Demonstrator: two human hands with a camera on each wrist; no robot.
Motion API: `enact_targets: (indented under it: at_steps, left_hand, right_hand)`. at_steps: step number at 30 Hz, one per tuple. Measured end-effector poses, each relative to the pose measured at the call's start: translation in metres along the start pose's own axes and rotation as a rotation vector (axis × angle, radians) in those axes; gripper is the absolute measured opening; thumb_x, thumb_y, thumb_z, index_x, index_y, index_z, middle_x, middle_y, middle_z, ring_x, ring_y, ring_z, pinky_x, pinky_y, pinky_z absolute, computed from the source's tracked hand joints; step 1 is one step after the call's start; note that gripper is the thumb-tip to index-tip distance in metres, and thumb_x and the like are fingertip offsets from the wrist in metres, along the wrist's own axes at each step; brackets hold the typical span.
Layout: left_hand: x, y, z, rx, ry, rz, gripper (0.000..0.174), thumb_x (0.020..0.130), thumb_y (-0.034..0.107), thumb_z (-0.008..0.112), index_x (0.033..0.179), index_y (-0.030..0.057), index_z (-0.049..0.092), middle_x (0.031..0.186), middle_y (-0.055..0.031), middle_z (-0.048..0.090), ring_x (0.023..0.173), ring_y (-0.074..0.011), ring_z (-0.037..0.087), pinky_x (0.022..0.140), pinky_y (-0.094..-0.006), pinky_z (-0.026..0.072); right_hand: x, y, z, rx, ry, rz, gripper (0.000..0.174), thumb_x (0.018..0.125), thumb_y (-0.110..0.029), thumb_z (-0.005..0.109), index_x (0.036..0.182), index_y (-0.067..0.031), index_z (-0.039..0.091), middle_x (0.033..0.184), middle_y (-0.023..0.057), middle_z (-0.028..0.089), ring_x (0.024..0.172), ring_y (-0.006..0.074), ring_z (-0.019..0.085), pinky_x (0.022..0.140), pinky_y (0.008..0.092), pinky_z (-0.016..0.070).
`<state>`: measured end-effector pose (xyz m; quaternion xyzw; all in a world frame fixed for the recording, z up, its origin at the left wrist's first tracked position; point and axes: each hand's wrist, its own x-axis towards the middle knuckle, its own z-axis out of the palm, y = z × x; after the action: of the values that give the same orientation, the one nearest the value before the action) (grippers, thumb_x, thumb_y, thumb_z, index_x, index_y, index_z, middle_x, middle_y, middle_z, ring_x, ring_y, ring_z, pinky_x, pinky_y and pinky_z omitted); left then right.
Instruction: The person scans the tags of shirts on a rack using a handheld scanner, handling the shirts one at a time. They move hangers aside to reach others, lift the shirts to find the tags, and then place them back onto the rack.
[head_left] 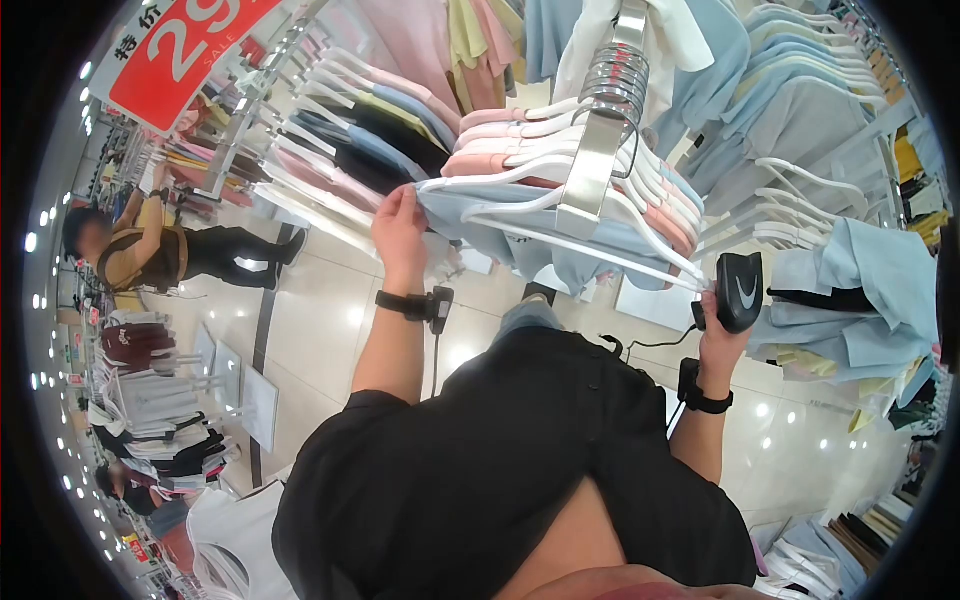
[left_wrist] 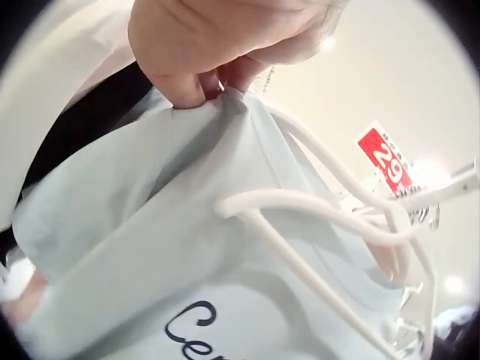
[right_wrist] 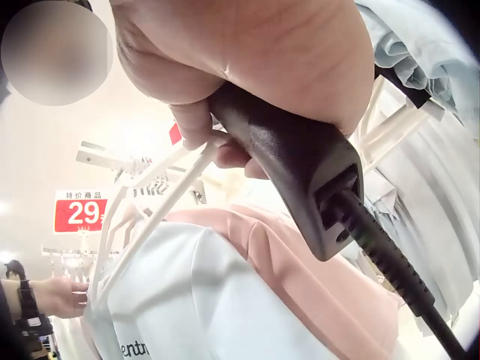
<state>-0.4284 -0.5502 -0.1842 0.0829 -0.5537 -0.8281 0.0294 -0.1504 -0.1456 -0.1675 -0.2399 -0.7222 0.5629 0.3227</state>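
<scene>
A light blue shirt point(head_left: 470, 215) hangs on a white hanger point(head_left: 560, 245) at the front of a steel rack arm point(head_left: 595, 150), with pink shirts point(head_left: 500, 135) packed behind it. My left hand point(head_left: 403, 200) pinches the blue fabric at the shirt's shoulder; the left wrist view shows the fingertips point(left_wrist: 187, 90) pressed into the cloth point(left_wrist: 150, 225) beside the hanger point(left_wrist: 300, 202). My right hand point(head_left: 715, 325) grips a black handheld scanner point(head_left: 740, 290) at the hanger's other end. Seen from the right wrist, the scanner's handle point(right_wrist: 292, 157) fills the palm and a finger touches the hanger point(right_wrist: 157, 217).
A red "29" sale sign point(head_left: 190, 45) hangs at upper left. More racks of shirts surround me, blue ones at right point(head_left: 860, 290). Another person point(head_left: 150, 250) stands at left near folded clothes point(head_left: 150, 400). The scanner cable point(right_wrist: 390, 262) trails down.
</scene>
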Motion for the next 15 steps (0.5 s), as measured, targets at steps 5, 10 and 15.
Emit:
enact_targets:
  at_steps: [5, 10, 15]
  left_hand:
    - [0.001, -0.033, -0.014, -0.33, -0.095, -0.342, 0.029, 0.104, 0.019, 0.059, 0.125, -0.0012, 0.063, 0.115, -0.0095, 0.071, 0.104, -0.0231, 0.068, 0.09, -0.037, 0.0534]
    - [-0.015, -0.061, -0.02, -0.243, -0.237, -0.458, 0.031, 0.105, 0.018, 0.056, 0.128, -0.0023, 0.061, 0.125, -0.0137, 0.069, 0.118, -0.0268, 0.064, 0.105, -0.0424, 0.049]
    - [-0.036, -0.09, -0.024, 0.106, -0.327, -0.362, 0.017, 0.107, 0.02, 0.058, 0.112, 0.0049, 0.066, 0.103, -0.0028, 0.07, 0.089, -0.0134, 0.064, 0.082, -0.0278, 0.0508]
  right_hand:
    - [0.0, 0.005, 0.004, 0.049, 0.004, 0.045, 0.038, 0.09, -0.002, 0.08, 0.125, 0.0039, 0.066, 0.111, 0.0091, 0.072, 0.097, 0.0155, 0.067, 0.089, 0.0307, 0.0547]
    - [0.001, -0.001, 0.01, 0.04, 0.011, 0.034, 0.035, 0.091, -0.001, 0.077, 0.124, 0.0045, 0.067, 0.108, 0.0096, 0.074, 0.091, 0.0165, 0.07, 0.086, 0.0303, 0.0555]
    - [-0.01, -0.012, 0.003, 0.021, 0.028, 0.051, 0.029, 0.088, -0.004, 0.081, 0.114, 0.0035, 0.07, 0.104, 0.0089, 0.075, 0.094, 0.0143, 0.069, 0.087, 0.0304, 0.0542]
